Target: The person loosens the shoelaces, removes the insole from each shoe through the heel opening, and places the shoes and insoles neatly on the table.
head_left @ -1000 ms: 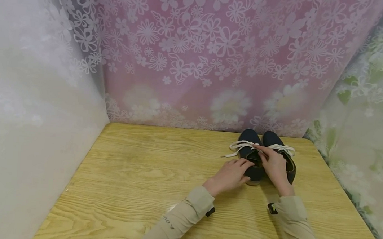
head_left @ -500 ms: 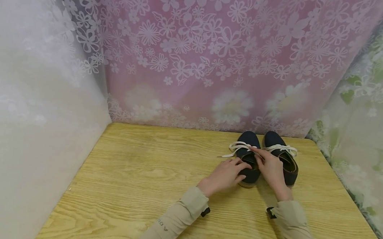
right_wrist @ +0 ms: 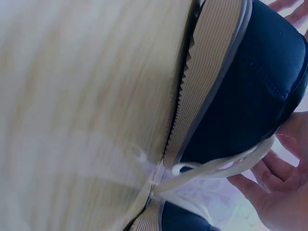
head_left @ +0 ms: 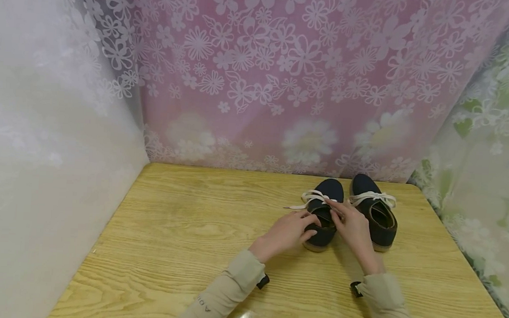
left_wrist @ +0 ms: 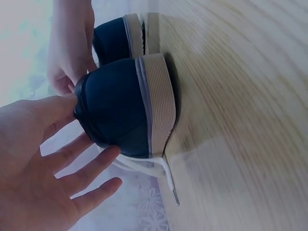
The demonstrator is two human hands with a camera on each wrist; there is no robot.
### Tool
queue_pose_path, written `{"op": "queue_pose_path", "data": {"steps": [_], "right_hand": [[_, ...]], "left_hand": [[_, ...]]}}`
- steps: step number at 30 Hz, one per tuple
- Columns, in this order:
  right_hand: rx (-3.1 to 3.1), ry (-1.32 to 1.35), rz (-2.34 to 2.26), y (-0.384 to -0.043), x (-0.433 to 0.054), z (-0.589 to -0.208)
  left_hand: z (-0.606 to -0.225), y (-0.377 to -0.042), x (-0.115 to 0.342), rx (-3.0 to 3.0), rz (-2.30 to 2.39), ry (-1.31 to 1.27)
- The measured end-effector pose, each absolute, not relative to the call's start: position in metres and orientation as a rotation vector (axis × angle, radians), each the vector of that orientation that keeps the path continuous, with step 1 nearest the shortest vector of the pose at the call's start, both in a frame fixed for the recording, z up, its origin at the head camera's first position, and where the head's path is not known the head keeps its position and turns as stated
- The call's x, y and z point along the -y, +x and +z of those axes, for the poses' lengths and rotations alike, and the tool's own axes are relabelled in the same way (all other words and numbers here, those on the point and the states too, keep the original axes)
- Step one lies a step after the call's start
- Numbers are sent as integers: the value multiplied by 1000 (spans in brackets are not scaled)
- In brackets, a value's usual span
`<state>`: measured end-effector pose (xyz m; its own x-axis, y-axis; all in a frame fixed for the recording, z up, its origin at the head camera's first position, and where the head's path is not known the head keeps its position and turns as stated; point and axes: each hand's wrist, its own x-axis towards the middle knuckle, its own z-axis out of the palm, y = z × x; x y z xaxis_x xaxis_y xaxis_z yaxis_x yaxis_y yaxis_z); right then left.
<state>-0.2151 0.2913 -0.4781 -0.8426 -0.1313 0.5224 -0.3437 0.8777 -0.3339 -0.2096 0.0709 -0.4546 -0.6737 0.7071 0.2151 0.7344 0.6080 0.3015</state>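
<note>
A dark navy sneaker (head_left: 330, 186) with a pale ribbed sole (left_wrist: 160, 103) stands between my hands, toe toward the back curtain. My left hand (head_left: 283, 231) grips its heel end, fingers at the opening and thumb low by the heel; in the left wrist view the other fingers spread beside it. My right hand (head_left: 353, 229) pinches the collar on the other side, just below the laces. White laces (head_left: 315, 197) loop out to the left, and one tipped end (left_wrist: 175, 195) hangs down beside the sole. The matching sneaker (head_left: 384, 233) stands on the right, its laces tied across.
Both shoes are near the far right corner of a wood-grain table (head_left: 189, 242). Behind hangs a pink flowered curtain (head_left: 258, 82). Pale patterned sheets close off the left (head_left: 51, 158) and right (head_left: 486, 190) sides.
The left sneaker has shifted left and slightly toward me with both hands on it, widening the gap to the other sneaker. Its toe now angles to the right.
</note>
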Motion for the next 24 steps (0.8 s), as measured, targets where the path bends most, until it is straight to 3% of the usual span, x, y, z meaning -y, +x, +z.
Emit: {"op": "queue_pose_path", "data": {"steps": [24], "right_hand": [[2504, 415, 541, -193, -260, -472]], "left_hand": [[-451, -206, -46, 2745, -593, -1158]]}}
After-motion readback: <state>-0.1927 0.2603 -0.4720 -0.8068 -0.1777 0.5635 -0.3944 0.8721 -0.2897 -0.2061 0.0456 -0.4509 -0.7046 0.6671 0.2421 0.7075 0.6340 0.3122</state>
